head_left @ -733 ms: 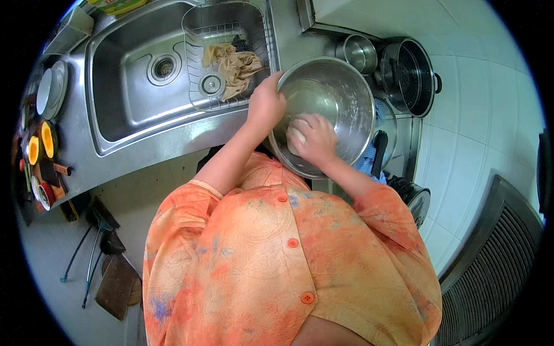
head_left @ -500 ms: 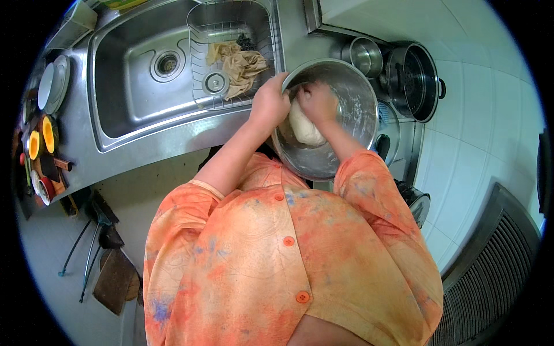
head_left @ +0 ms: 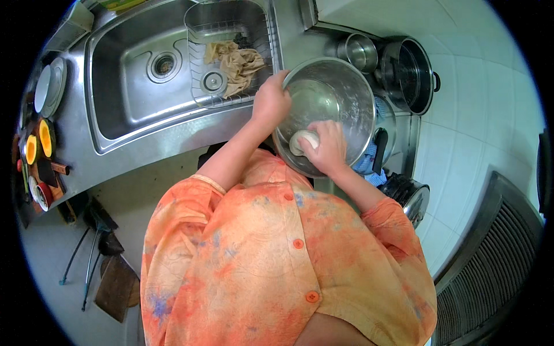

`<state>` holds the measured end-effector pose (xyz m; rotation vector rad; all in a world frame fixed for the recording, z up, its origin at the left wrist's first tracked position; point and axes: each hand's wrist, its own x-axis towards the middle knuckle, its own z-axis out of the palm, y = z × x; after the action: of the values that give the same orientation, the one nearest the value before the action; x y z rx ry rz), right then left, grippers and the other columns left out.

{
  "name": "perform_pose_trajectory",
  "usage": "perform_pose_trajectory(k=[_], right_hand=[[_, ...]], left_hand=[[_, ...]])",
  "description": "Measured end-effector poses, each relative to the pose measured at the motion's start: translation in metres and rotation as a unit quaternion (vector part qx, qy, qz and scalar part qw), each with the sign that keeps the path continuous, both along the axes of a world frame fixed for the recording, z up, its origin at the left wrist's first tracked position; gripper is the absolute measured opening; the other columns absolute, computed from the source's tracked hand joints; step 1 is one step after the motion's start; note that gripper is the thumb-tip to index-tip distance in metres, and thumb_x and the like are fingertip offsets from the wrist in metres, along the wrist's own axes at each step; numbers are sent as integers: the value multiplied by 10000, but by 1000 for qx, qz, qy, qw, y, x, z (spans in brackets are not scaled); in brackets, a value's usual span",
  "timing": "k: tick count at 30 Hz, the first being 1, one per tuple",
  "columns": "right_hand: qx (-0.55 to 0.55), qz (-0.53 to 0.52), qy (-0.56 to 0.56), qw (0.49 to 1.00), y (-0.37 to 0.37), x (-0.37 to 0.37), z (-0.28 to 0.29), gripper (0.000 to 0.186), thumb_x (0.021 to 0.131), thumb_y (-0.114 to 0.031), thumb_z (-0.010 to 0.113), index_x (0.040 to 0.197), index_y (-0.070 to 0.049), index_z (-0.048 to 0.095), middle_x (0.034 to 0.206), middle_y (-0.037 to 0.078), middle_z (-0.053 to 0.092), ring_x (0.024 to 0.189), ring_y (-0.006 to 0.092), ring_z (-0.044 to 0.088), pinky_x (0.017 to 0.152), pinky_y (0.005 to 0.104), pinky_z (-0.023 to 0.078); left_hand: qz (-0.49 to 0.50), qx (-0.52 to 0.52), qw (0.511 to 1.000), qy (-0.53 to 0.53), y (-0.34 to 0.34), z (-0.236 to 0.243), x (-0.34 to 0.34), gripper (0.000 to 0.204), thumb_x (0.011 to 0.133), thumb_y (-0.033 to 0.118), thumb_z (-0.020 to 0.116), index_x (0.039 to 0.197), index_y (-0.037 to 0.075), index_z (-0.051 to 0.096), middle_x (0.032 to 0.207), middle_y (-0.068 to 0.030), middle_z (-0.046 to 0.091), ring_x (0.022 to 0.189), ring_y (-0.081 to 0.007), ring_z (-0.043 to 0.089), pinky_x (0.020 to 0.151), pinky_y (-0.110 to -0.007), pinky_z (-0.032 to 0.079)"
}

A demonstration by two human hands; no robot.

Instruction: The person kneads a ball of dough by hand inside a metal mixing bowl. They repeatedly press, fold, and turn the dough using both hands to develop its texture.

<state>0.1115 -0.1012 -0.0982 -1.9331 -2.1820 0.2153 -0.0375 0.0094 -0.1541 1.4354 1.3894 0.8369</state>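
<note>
A large steel mixing bowl [head_left: 355, 101] stands in front of me, right of the sink, its inner wall smeared with white residue. My left hand [head_left: 272, 101] grips its left rim, the thumb side hidden from sight. Inside, toward the near wall, lies a lump of pale dough [head_left: 302, 141]. My right hand [head_left: 328, 143] is closed over the dough's right side with curled fingers; part of the lump is covered by the hand.
Left is a steel sink [head_left: 124, 109] with a wire rack [head_left: 196, 75] holding tan cloths [head_left: 239, 66]. Beyond the bowl stand a small pot [head_left: 359, 53] and a large dark pot [head_left: 407, 75]. Cut pumpkin pieces [head_left: 46, 137] and white plates [head_left: 49, 86] sit at far left.
My right hand has moved from the bowl's far left toward its near side, and the dough now sits nearer as a smaller-looking lump. The left hand keeps its hold on the rim.
</note>
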Motion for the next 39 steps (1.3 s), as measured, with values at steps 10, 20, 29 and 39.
perform_pose_trajectory(k=[10, 20, 29, 39], right_hand=[[12, 65, -26, 997, 39, 10, -67, 224, 773, -355, 653, 845, -151, 714, 914, 66, 655, 876, 271, 612, 736, 421, 503], [6, -187, -99, 977, 123, 28, -99, 296, 837, -319, 561, 825, -63, 711, 831, 183, 675, 796, 357, 647, 745, 458, 506], [-160, -80, 48, 983, 2, -18, -6, 236, 832, -275, 610, 942, -70, 645, 972, 148, 625, 965, 348, 564, 820, 462, 449], [-62, -18, 43, 997, 18, -18, -74, 290, 837, -304, 592, 993, -67, 652, 1053, 152, 620, 985, 353, 576, 823, 461, 469]], left_hand=[[-25, 23, 999, 4, -2, -10, -6, 402, 812, 36, 585, 1214, 15, 579, 1130, -250, 614, 1048, -417, 585, 903, -443, 474], [-7, 10, 1000, 12, 2, -1, -2, 392, 826, 74, 616, 1215, 32, 583, 1136, -236, 622, 1065, -405, 586, 908, -424, 473], [7, 12, 1000, 23, -6, 3, 0, 391, 806, 63, 587, 1197, 58, 591, 1105, -208, 635, 971, -409, 615, 858, -477, 490], [1, 68, 998, 14, -6, -7, -3, 408, 783, 24, 556, 1189, 34, 592, 1098, -224, 628, 972, -421, 607, 859, -481, 488]])
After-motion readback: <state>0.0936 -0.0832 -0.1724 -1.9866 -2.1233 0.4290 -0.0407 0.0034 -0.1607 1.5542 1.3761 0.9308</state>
